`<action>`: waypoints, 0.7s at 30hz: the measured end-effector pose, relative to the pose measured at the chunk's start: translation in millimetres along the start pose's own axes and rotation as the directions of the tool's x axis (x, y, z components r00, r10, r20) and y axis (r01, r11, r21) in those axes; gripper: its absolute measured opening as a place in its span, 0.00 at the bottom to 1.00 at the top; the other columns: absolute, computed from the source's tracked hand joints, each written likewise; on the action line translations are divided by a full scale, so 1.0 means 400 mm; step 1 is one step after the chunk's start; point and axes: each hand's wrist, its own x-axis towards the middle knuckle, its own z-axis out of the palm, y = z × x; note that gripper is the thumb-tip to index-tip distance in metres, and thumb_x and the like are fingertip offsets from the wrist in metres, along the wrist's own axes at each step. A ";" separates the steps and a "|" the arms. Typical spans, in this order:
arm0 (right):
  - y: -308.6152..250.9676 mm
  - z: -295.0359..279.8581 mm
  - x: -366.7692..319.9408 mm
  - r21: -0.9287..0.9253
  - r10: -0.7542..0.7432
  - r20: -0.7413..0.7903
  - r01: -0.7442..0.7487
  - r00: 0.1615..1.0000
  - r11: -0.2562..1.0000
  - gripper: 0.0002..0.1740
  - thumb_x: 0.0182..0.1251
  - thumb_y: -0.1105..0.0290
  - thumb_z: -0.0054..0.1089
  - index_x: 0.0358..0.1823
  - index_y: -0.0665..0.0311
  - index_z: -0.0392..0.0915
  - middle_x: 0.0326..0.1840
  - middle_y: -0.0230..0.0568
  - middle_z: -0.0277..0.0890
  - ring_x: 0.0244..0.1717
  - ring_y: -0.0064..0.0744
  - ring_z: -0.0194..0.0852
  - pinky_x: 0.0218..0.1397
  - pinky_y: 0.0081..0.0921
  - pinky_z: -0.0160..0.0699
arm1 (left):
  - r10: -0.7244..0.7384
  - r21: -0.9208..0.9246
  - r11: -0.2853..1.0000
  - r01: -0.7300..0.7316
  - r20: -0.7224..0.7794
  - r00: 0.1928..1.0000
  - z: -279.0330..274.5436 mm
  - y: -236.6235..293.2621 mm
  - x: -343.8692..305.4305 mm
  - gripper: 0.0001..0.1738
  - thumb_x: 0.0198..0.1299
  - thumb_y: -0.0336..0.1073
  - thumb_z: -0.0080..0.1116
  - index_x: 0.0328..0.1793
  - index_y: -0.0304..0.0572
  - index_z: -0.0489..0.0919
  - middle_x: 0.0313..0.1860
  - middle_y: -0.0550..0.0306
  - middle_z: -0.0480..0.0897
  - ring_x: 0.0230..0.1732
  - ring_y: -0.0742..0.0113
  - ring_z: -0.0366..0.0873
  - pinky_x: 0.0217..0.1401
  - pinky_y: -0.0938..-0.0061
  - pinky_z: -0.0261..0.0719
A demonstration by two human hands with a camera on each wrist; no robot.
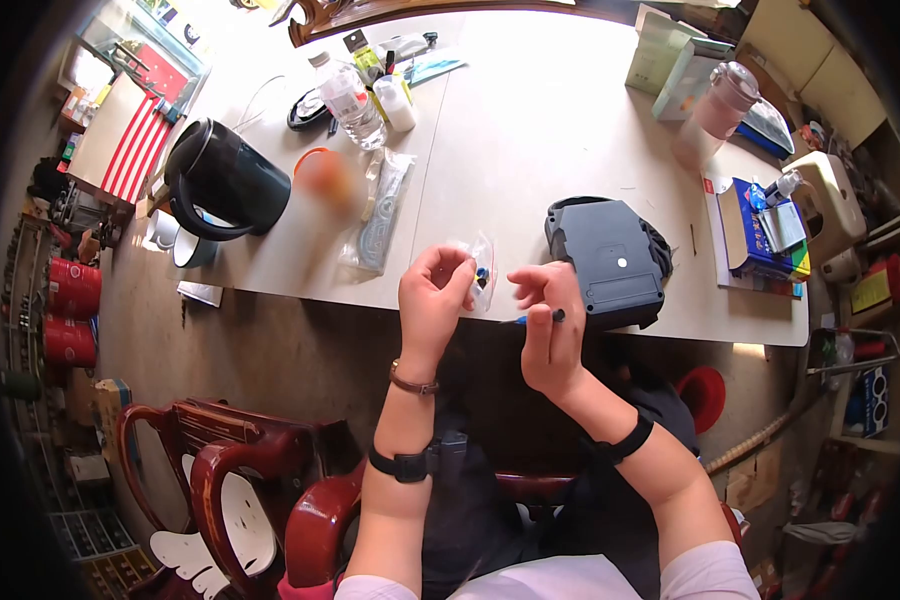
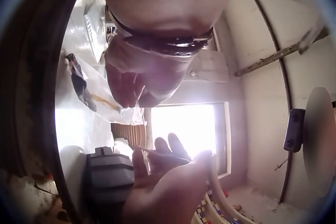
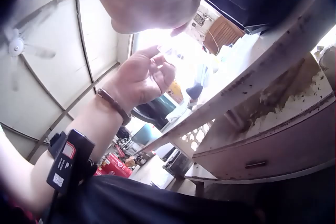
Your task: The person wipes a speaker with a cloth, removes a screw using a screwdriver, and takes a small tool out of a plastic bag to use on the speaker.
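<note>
My left hand [image 1: 435,295] pinches a small clear plastic bag [image 1: 483,262] at the table's front edge. A small dark piece with blue and yellow shows inside it; in the left wrist view the bag [image 2: 102,90] hangs under the fingertips. My right hand [image 1: 555,330] is raised just right of the bag, its fingers partly bent. Between its thumb and fingers lies a thin rod with a dark end [image 1: 558,315], seen across the fingers in the left wrist view; its kind cannot be made out. A dark grey plastic device [image 1: 615,260] sits on the table beyond the right hand.
Left on the table [image 1: 530,130] are a black kettle [image 1: 232,185], a blurred orange container [image 1: 327,180], a packet with a coiled cable [image 1: 380,225] and a water bottle [image 1: 348,100]. Rightward stand a pink tumbler [image 1: 718,110] and books [image 1: 760,235]. Dark red wooden chairs [image 1: 215,470] stand left.
</note>
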 end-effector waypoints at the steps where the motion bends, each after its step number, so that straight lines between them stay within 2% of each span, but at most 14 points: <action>1: -0.001 -0.018 0.007 -0.170 -0.175 -0.023 0.169 0.984 0.971 0.22 0.82 0.53 0.44 0.51 0.68 0.74 0.30 0.43 0.77 0.27 0.40 0.75 0.32 0.33 0.72 | 0.006 0.010 1.000 -0.006 0.015 1.000 0.000 -0.002 -0.001 0.04 0.67 0.28 0.63 0.40 0.34 0.81 0.30 0.63 0.83 0.24 0.81 0.76 0.25 0.83 0.75; 2: 0.001 -0.036 0.002 -0.104 -0.147 0.052 0.152 0.988 0.983 0.13 0.78 0.62 0.53 0.43 0.66 0.75 0.28 0.41 0.74 0.28 0.39 0.74 0.33 0.32 0.73 | 0.001 0.007 1.000 -0.001 0.014 1.000 0.002 0.000 -0.004 0.04 0.67 0.28 0.63 0.40 0.34 0.81 0.30 0.63 0.83 0.24 0.81 0.76 0.25 0.83 0.75; 3: -0.003 -0.028 -0.006 -0.109 -0.144 0.054 0.149 0.988 0.983 0.13 0.78 0.62 0.53 0.43 0.66 0.75 0.28 0.41 0.74 0.28 0.39 0.74 0.33 0.32 0.73 | -0.008 0.025 1.000 0.007 0.022 1.000 0.005 0.006 -0.006 0.04 0.67 0.28 0.63 0.40 0.34 0.81 0.30 0.63 0.83 0.24 0.81 0.76 0.25 0.82 0.74; 5: -0.012 0.006 -0.022 0.048 0.048 -0.123 -0.042 0.991 0.998 0.07 0.72 0.70 0.61 0.41 0.65 0.74 0.28 0.43 0.71 0.31 0.40 0.75 0.34 0.31 0.73 | -0.018 0.040 0.999 0.016 0.040 0.999 0.009 0.006 -0.008 0.04 0.67 0.29 0.63 0.40 0.34 0.82 0.30 0.63 0.83 0.24 0.81 0.77 0.25 0.82 0.74; 6: -0.005 0.006 -0.019 0.013 0.000 -0.102 0.001 0.995 1.000 0.09 0.67 0.73 0.67 0.41 0.63 0.74 0.30 0.44 0.72 0.34 0.42 0.76 0.33 0.33 0.75 | -0.006 0.055 0.998 0.004 0.049 0.999 0.009 0.002 -0.009 0.04 0.67 0.29 0.63 0.40 0.35 0.82 0.30 0.63 0.84 0.25 0.82 0.77 0.26 0.83 0.74; 7: 0.002 0.010 -0.011 0.002 0.003 -0.112 -0.003 0.994 1.000 0.09 0.67 0.73 0.67 0.41 0.63 0.74 0.30 0.44 0.72 0.34 0.42 0.76 0.33 0.33 0.75 | 0.006 0.069 0.998 -0.010 0.063 0.998 0.007 -0.001 -0.010 0.04 0.67 0.29 0.63 0.40 0.35 0.82 0.30 0.64 0.84 0.25 0.82 0.77 0.26 0.83 0.74; 9: 0.017 0.014 0.007 -0.247 -0.215 -0.001 0.208 0.977 0.946 0.12 0.69 0.70 0.67 0.46 0.64 0.73 0.33 0.42 0.74 0.33 0.41 0.75 0.33 0.33 0.75 | 0.011 0.120 0.993 -0.019 0.061 0.998 0.008 0.005 -0.015 0.03 0.67 0.29 0.63 0.41 0.36 0.82 0.30 0.64 0.83 0.27 0.82 0.77 0.26 0.83 0.74; 11: 0.029 0.023 -0.002 -0.333 -0.074 0.076 0.095 0.994 0.938 0.16 0.64 0.68 0.70 0.49 0.61 0.74 0.39 0.43 0.75 0.40 0.49 0.78 0.38 0.40 0.80 | 0.034 0.172 0.984 -0.050 0.096 0.995 0.002 0.008 -0.018 0.03 0.68 0.28 0.61 0.43 0.36 0.82 0.31 0.63 0.83 0.26 0.81 0.77 0.26 0.83 0.74; 13: 0.012 0.027 -0.003 -0.364 0.071 0.116 -0.024 0.991 0.931 0.19 0.67 0.61 0.68 0.52 0.62 0.74 0.47 0.45 0.71 0.43 0.48 0.80 0.36 0.41 0.84 | 0.007 0.059 0.998 -0.013 0.108 0.994 -0.002 0.009 -0.021 0.03 0.68 0.28 0.61 0.44 0.35 0.81 0.32 0.62 0.82 0.26 0.80 0.76 0.25 0.84 0.74; 14: 0.000 0.021 -0.002 -0.333 0.080 0.113 -0.038 0.990 0.942 0.22 0.66 0.59 0.68 0.54 0.62 0.73 0.50 0.46 0.69 0.43 0.49 0.80 0.37 0.41 0.84 | 0.009 0.002 1.000 -0.009 0.092 0.996 -0.004 0.008 -0.019 0.03 0.68 0.27 0.61 0.44 0.35 0.81 0.32 0.62 0.82 0.26 0.80 0.76 0.24 0.83 0.74; 16: -0.010 0.014 -0.004 -0.261 0.088 0.133 -0.050 0.987 0.964 0.30 0.65 0.58 0.70 0.63 0.62 0.69 0.57 0.50 0.64 0.46 0.51 0.79 0.40 0.42 0.85 | 0.073 -0.024 0.997 -0.072 0.040 0.997 -0.005 0.011 -0.019 0.03 0.68 0.27 0.60 0.45 0.36 0.80 0.34 0.64 0.81 0.30 0.81 0.76 0.30 0.84 0.75; 17: -0.017 0.009 -0.006 -0.221 0.066 0.119 -0.038 0.991 0.974 0.33 0.62 0.59 0.72 0.64 0.61 0.67 0.59 0.50 0.64 0.49 0.50 0.78 0.46 0.41 0.85 | 0.093 -0.049 0.995 -0.092 0.011 0.996 -0.014 -0.001 -0.014 0.03 0.68 0.27 0.60 0.45 0.37 0.80 0.36 0.64 0.81 0.32 0.81 0.75 0.33 0.84 0.75; 19: -0.020 0.010 -0.006 -0.206 -0.060 0.045 0.068 0.997 0.976 0.37 0.59 0.61 0.74 0.66 0.61 0.65 0.63 0.52 0.65 0.53 0.50 0.76 0.50 0.40 0.84 | 0.054 -0.244 0.968 -0.059 -0.024 0.998 -0.013 0.001 -0.015 0.05 0.67 0.26 0.59 0.47 0.38 0.79 0.40 0.63 0.81 0.35 0.81 0.76 0.39 0.84 0.75; 21: -0.014 0.018 -0.001 -0.183 -0.100 -0.012 0.096 0.995 0.978 0.34 0.59 0.64 0.73 0.64 0.62 0.67 0.61 0.52 0.68 0.52 0.50 0.77 0.50 0.39 0.84 | 0.070 -0.318 0.946 -0.067 0.000 0.998 0.000 0.021 -0.023 0.05 0.68 0.26 0.57 0.48 0.38 0.79 0.41 0.63 0.80 0.38 0.80 0.76 0.42 0.82 0.76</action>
